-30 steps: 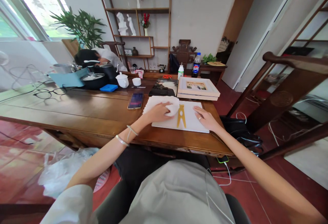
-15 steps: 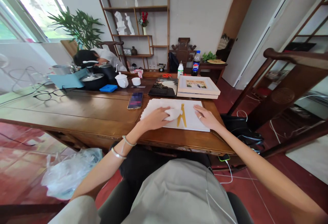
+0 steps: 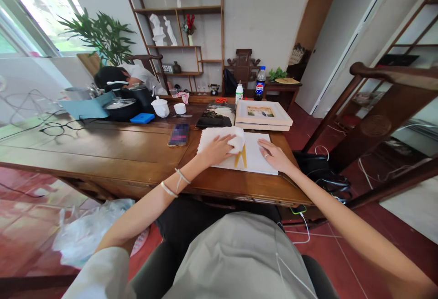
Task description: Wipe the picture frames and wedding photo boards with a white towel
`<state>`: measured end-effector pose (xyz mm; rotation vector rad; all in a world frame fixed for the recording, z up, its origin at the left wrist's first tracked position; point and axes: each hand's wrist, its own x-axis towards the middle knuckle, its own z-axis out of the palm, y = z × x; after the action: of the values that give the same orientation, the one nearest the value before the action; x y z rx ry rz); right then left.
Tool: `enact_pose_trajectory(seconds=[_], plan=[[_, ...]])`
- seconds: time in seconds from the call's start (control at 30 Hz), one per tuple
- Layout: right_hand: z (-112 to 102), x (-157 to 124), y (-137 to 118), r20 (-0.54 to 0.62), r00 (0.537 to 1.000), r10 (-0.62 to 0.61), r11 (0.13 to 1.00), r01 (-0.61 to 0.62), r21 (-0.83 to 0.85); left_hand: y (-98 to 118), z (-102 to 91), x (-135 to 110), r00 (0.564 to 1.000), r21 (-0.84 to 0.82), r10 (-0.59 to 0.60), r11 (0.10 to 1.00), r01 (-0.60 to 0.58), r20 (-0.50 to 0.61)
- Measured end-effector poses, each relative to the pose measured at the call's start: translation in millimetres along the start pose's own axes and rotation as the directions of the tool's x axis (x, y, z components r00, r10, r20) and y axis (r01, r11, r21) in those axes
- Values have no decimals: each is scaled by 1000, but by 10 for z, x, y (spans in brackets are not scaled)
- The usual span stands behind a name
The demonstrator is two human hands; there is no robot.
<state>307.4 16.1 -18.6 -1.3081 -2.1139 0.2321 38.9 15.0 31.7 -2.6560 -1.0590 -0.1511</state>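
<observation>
A flat white board or pad lies near the table's front edge, with a yellow two-legged shape on it. I cannot tell whether that shape is drawn or a loose object. My left hand grips a bunched white cloth, which covers the upper part of the yellow shape. The cloth's loose end spreads to the left over the board. Flat on the board's right side rests my right hand, fingers stretched out and a ring on one of them.
Behind the board are a framed picture on a box and a dark book. A phone lies to the left, glasses farther left. A white teapot, a blue box and a cola bottle stand farther back.
My left hand has pushed the cloth forward and to the right, so it now hides the top of the yellow shape. My right hand stays in place.
</observation>
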Motion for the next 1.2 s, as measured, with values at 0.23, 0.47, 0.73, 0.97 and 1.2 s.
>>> enact_pose_trajectory(seconds=[0.23,0.47,0.73,0.97,1.2], plan=[[-6,8,11,16,1000,-5,1000,5,-30,-3,83,197,1000,-23,-3,1000,3,-4],[-11,12,20,16,1000,-8,999,9,-33,473,-66,-101,998,-14,63,998,-63,-4],[-16,20,36,17,999,-30,999,30,-25,324,38,120,999,-52,-2,999,0,-36],[-24,14,-3,14,1000,-18,1000,18,-13,210,130,356,989,-68,-144,987,143,-18],[-36,7,33,29,998,-57,997,55,54,945,-170,-217,993,-62,99,993,-102,-60]])
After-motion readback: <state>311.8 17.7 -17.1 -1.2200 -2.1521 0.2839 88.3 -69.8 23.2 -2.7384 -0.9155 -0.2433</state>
